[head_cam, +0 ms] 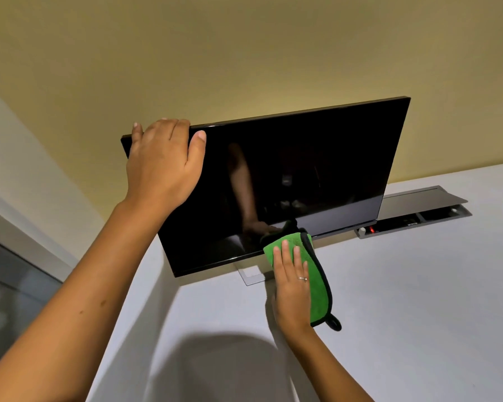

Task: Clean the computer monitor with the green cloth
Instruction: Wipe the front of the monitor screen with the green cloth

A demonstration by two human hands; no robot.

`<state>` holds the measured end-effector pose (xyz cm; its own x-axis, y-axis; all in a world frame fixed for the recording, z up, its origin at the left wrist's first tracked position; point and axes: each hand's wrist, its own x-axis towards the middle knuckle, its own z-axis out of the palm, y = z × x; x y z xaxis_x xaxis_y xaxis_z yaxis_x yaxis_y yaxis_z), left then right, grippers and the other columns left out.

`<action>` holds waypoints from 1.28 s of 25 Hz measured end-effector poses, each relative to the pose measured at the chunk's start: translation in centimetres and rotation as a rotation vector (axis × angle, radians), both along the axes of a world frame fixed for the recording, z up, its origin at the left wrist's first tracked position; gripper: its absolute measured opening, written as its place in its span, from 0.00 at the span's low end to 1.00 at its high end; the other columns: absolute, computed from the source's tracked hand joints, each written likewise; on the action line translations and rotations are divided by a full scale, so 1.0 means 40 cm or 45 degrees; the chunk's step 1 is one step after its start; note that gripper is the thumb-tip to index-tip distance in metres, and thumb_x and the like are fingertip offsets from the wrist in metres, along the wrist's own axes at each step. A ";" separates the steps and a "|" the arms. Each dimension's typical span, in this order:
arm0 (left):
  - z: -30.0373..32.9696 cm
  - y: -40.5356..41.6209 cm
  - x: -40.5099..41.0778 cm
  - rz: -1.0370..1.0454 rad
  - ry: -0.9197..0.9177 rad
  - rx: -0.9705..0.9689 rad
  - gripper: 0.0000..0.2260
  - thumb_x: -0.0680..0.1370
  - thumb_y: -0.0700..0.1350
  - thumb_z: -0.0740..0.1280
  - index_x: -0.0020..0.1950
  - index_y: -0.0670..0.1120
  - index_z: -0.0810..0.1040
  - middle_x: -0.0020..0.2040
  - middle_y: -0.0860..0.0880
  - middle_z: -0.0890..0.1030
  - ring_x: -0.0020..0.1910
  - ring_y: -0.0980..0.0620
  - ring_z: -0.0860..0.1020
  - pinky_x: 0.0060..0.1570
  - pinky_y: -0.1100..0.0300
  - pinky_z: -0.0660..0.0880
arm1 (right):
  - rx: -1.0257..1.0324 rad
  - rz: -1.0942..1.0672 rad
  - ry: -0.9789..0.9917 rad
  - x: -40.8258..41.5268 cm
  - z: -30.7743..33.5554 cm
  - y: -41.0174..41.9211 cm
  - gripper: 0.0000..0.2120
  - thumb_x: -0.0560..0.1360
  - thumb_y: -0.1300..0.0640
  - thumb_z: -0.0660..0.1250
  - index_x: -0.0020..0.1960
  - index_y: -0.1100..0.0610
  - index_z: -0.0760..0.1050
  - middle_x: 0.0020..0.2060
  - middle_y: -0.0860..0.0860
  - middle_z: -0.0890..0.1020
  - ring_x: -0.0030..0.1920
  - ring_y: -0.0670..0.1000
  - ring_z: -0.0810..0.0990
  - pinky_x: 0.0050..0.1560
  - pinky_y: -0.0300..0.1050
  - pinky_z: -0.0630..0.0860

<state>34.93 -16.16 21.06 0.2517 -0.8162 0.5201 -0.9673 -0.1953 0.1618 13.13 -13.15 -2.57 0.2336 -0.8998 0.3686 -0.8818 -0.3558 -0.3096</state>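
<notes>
A black computer monitor point(317, 158) stands switched off on a white desk point(418, 300), its glossy screen reflecting my arm. My left hand point(163, 166) grips the monitor's top left corner, fingers curled over the upper edge and thumb on the screen. My right hand point(292, 288) lies flat on a green cloth point(317, 280) with black trim and a hanging loop. The cloth's upper end presses against the screen's bottom edge near the middle. Part of the monitor's stand base point(251, 275) shows below the screen, left of the cloth.
An open cable tray point(413, 216) with a raised grey lid is set into the desk behind the monitor's right side. A yellowish wall point(244, 53) rises behind. A dark glass surface point(9, 285) lies at the far left.
</notes>
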 end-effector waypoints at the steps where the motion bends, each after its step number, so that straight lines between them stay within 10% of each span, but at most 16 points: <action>1: 0.000 0.003 -0.001 -0.002 -0.002 0.002 0.24 0.80 0.54 0.49 0.64 0.40 0.73 0.62 0.41 0.76 0.67 0.41 0.69 0.71 0.40 0.52 | 0.031 -0.037 -0.035 0.016 0.002 0.004 0.51 0.52 0.83 0.62 0.74 0.60 0.62 0.74 0.55 0.63 0.74 0.59 0.56 0.68 0.58 0.66; 5: -0.001 0.007 -0.003 -0.019 -0.013 0.002 0.23 0.80 0.53 0.50 0.65 0.40 0.72 0.64 0.41 0.75 0.67 0.41 0.68 0.71 0.41 0.51 | 0.126 0.013 -0.160 0.107 0.010 0.047 0.48 0.53 0.76 0.74 0.70 0.57 0.64 0.66 0.58 0.69 0.64 0.58 0.66 0.56 0.54 0.77; 11: -0.003 0.008 0.003 -0.038 -0.002 0.007 0.23 0.79 0.53 0.50 0.64 0.40 0.72 0.63 0.42 0.76 0.66 0.42 0.69 0.71 0.41 0.51 | -0.015 0.275 -0.045 0.220 0.011 0.112 0.34 0.60 0.68 0.63 0.66 0.58 0.68 0.59 0.57 0.69 0.54 0.57 0.70 0.46 0.50 0.78; 19: -0.002 0.018 0.005 -0.073 0.047 -0.004 0.23 0.78 0.51 0.49 0.64 0.41 0.72 0.63 0.44 0.76 0.66 0.44 0.68 0.72 0.43 0.50 | 0.019 -0.134 0.088 0.108 0.048 0.024 0.38 0.52 0.68 0.77 0.62 0.57 0.73 0.53 0.58 0.76 0.47 0.59 0.73 0.38 0.51 0.74; 29: 0.007 0.021 0.011 -0.128 0.144 -0.003 0.25 0.77 0.47 0.47 0.68 0.41 0.70 0.67 0.45 0.73 0.70 0.49 0.65 0.73 0.47 0.47 | -0.242 -0.217 -1.129 0.053 0.315 -0.135 0.30 0.70 0.73 0.58 0.72 0.65 0.63 0.68 0.60 0.64 0.68 0.55 0.65 0.68 0.47 0.66; 32: 0.006 0.021 0.015 -0.137 0.139 0.008 0.25 0.76 0.47 0.46 0.69 0.42 0.70 0.67 0.46 0.73 0.70 0.49 0.65 0.73 0.47 0.46 | -0.350 0.009 -1.118 0.140 0.403 -0.160 0.28 0.70 0.72 0.58 0.71 0.68 0.64 0.72 0.63 0.63 0.72 0.54 0.61 0.71 0.37 0.59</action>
